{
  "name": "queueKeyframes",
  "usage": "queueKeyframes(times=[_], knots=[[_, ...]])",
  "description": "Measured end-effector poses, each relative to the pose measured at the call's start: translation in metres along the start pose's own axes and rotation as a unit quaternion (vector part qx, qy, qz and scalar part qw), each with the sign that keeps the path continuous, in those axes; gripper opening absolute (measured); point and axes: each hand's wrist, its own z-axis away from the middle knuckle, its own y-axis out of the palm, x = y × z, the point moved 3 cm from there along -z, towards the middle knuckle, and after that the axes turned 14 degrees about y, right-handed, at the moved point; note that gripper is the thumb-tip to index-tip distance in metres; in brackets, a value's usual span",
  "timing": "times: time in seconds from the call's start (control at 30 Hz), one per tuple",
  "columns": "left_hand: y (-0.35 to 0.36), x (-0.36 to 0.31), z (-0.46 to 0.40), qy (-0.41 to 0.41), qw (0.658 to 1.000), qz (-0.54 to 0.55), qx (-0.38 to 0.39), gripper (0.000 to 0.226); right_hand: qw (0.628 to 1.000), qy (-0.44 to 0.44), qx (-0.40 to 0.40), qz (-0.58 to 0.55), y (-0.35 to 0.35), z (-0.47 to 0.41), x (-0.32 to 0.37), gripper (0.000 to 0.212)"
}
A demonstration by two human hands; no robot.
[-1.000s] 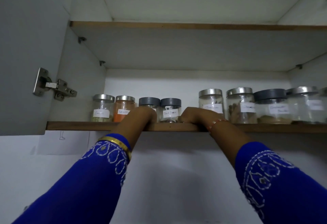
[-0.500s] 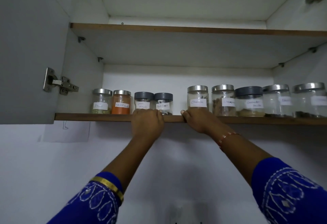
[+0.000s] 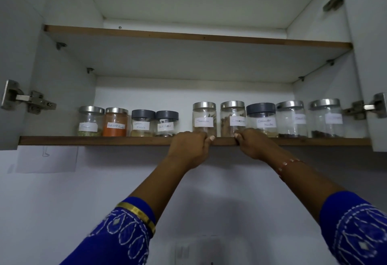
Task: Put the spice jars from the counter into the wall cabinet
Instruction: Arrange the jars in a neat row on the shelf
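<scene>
Nearest the camera, two forearms in blue embroidered sleeves (image 3: 117,237) reach up and away toward the wall cabinet (image 3: 62,88), the left wrist ringed by a gold bangle (image 3: 137,214) and the right by a thin red-and-white bracelet (image 3: 287,165). Below them is plain white wall. The left hand (image 3: 189,149) and the right hand (image 3: 254,145) both meet the wooden front edge of the lower shelf (image 3: 94,140), close together near its middle, with a short stretch of bare edge between them. On each hand the fingers curl over the lip onto the shelf top and the thumb presses the front face, so both grip the shelf edge and neither holds a jar. Just beyond the fingertips stand the spice jars in one row near the front edge. To the left are a green-filled jar (image 3: 90,121), an orange powder jar (image 3: 115,122) and two grey-lidded jars (image 3: 143,122) (image 3: 167,123). A gap follows, open above the left hand. Then come the cinnamon jar (image 3: 204,118), a second steel-lidded jar (image 3: 232,118), a grey-lidded coriander jar (image 3: 260,119) and two steel-lidded jars (image 3: 291,118) (image 3: 325,117) out to the right wall. Open room remains behind the row and above the lids, under the upper shelf (image 3: 188,36). Both doors stand open at the sides, hinges (image 3: 29,99) showing.
</scene>
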Motion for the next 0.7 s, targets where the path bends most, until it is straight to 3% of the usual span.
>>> queueKeyframes(times=[0.17, 0.27, 0.4, 0.57, 0.7], knots=[[0.002, -0.013, -0.032, -0.071, 0.980, 0.076, 0.170, 0.055, 0.996, 0.003, 0.077, 0.035, -0.002, -0.022, -0.009, 0.040], [0.010, -0.015, -0.051, -0.097, 0.955, 0.160, 0.228, 0.060, 0.989, -0.013, 0.146, 0.014, -0.006, -0.028, -0.006, 0.042], [0.021, -0.011, -0.065, -0.152, 0.917, 0.261, 0.259, 0.062, 0.983, -0.018, 0.183, 0.016, -0.007, -0.036, -0.005, 0.045], [0.024, -0.008, -0.074, -0.195, 0.905, 0.240, 0.294, 0.052, 0.985, 0.020, 0.143, 0.093, 0.002, -0.055, -0.013, 0.047], [0.021, -0.007, -0.078, -0.222, 0.887, 0.259, 0.311, 0.038, 0.977, -0.024, 0.204, 0.061, 0.006, -0.064, -0.003, 0.042]])
